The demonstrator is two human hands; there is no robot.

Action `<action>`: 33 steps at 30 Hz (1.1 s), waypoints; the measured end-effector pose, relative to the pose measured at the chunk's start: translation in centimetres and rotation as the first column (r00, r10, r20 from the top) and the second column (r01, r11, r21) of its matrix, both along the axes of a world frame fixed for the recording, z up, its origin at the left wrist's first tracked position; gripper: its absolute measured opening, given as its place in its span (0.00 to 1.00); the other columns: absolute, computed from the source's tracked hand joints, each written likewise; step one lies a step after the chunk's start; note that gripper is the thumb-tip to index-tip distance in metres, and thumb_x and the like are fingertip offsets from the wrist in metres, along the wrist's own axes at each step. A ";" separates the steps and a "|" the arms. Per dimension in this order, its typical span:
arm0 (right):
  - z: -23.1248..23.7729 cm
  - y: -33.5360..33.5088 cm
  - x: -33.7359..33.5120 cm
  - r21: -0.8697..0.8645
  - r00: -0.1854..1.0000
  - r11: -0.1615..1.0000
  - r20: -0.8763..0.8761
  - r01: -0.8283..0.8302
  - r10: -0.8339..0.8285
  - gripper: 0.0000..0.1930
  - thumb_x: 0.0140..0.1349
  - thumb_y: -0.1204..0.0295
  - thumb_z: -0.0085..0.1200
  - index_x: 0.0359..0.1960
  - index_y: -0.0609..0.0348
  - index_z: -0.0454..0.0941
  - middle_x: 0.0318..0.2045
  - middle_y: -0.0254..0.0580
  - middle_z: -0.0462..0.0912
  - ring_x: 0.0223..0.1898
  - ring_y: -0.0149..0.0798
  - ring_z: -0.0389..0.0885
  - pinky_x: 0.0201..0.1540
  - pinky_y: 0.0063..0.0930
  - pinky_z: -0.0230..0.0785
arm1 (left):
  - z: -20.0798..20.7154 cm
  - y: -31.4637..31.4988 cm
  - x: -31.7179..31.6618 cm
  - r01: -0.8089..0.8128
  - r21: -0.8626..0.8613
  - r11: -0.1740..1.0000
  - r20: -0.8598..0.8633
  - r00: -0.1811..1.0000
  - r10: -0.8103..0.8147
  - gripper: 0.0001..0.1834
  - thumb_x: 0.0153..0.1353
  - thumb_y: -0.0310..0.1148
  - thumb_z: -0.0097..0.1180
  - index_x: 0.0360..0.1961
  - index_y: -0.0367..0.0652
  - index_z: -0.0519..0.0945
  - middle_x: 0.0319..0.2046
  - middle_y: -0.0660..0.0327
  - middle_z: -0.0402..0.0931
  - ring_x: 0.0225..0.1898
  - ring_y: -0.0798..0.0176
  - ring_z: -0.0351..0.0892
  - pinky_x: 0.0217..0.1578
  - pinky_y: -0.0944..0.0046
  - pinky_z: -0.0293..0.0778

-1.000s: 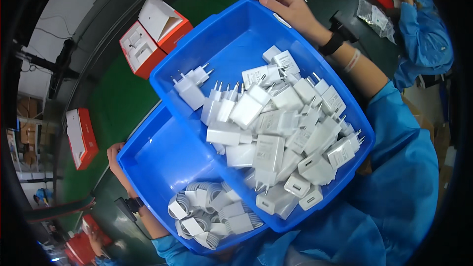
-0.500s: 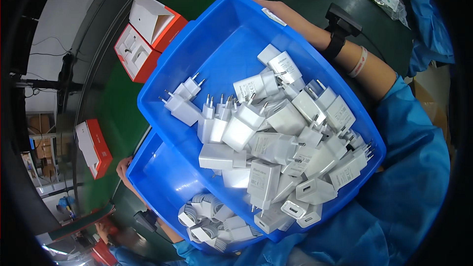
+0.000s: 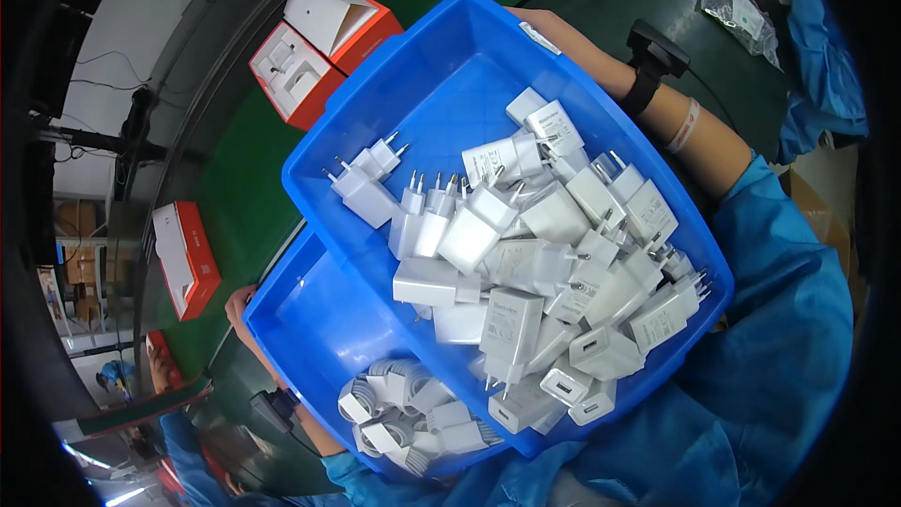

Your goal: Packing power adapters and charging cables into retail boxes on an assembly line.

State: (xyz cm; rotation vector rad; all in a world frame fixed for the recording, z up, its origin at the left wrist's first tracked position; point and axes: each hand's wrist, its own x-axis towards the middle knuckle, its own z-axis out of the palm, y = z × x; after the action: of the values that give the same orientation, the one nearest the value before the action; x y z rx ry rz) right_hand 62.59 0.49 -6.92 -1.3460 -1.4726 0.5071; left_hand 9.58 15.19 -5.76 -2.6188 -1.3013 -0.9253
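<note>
A large blue plastic bin (image 3: pixel 427 66) is tilted in front of me, with many white plug chargers (image 3: pixel 511 338) heaped in it, mostly toward its near right side. It overlaps a second blue bin (image 3: pixel 310 319), lower and to the left, which holds coiled white cables (image 3: pixel 399 394). My right hand (image 3: pixel 533 23) is at the upper bin's far corner, its forearm along the outer wall; the fingers are hidden behind the rim. My left hand (image 3: pixel 240 308) is curled at the outer left corner of the lower bin, its palm hidden by the bin.
Beyond the bins, an open orange-and-white box (image 3: pixel 300 80) stands on a green surface (image 3: pixel 235 164). Another orange-and-white box (image 3: pixel 188 258) is at the left. A clear plastic bag (image 3: pixel 740 14) lies on the dark table at upper right. Co-workers' blue sleeves (image 3: pixel 817 66) show at upper right and lower left.
The bins have shifted slightly to the right in view, with both hands still at them. The boxes behind have shifted up and right in view. The co-worker's hand at lower left has moved up.
</note>
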 end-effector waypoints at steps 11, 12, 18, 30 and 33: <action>4.6 -13.3 -0.4 -0.321 0.996 0.947 -0.079 0.003 -0.030 0.14 0.69 0.72 0.48 0.53 0.65 0.75 0.41 0.36 0.82 0.43 0.25 0.79 0.49 0.19 0.71 | 13.1 -16.0 -11.2 -0.108 -0.185 0.977 0.583 0.788 0.198 0.17 0.70 0.29 0.38 0.54 0.36 0.74 0.49 0.58 0.76 0.51 0.64 0.74 0.54 0.61 0.69; 4.8 -16.0 -1.7 -0.345 0.983 0.939 -0.170 0.006 -0.069 0.14 0.69 0.72 0.50 0.53 0.65 0.76 0.39 0.35 0.82 0.41 0.25 0.78 0.46 0.20 0.71 | 14.7 -18.7 -10.6 0.020 -0.158 0.987 0.607 0.790 0.081 0.15 0.70 0.29 0.40 0.52 0.36 0.75 0.45 0.58 0.75 0.48 0.65 0.73 0.50 0.62 0.69; 0.2 -27.3 -7.1 0.139 0.781 0.862 0.371 0.488 -0.502 0.11 0.61 0.70 0.57 0.44 0.58 0.80 0.41 0.43 0.80 0.45 0.42 0.78 0.50 0.33 0.70 | 2.0 -36.3 2.9 0.430 -0.883 -0.189 0.470 0.820 -0.328 0.09 0.69 0.30 0.51 0.34 0.37 0.78 0.23 0.64 0.73 0.24 0.73 0.69 0.26 0.70 0.66; -1.0 -28.8 -8.3 0.314 0.637 0.698 0.285 0.644 -0.716 0.04 0.57 0.72 0.57 0.32 0.57 0.82 0.29 0.40 0.81 0.32 0.44 0.78 0.35 0.34 0.71 | -12.1 -36.2 8.4 0.252 -0.830 0.497 0.102 0.946 -0.309 0.25 0.70 0.49 0.45 0.36 0.34 0.81 0.30 0.45 0.79 0.33 0.45 0.80 0.35 0.52 0.72; -1.2 -28.7 -8.3 0.349 0.655 0.686 0.223 0.638 -0.722 0.04 0.55 0.75 0.59 0.32 0.59 0.81 0.28 0.40 0.81 0.29 0.45 0.77 0.32 0.35 0.71 | -12.4 -35.5 7.9 0.219 -0.862 0.458 0.072 0.946 -0.318 0.25 0.70 0.49 0.45 0.36 0.35 0.81 0.31 0.44 0.79 0.33 0.45 0.80 0.35 0.51 0.73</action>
State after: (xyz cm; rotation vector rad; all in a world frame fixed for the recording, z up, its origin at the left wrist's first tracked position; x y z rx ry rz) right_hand 54.28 -28.17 -8.11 -1.7155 -1.1011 -0.4239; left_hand 17.47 -20.32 -18.21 -3.6473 -1.6522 -0.0446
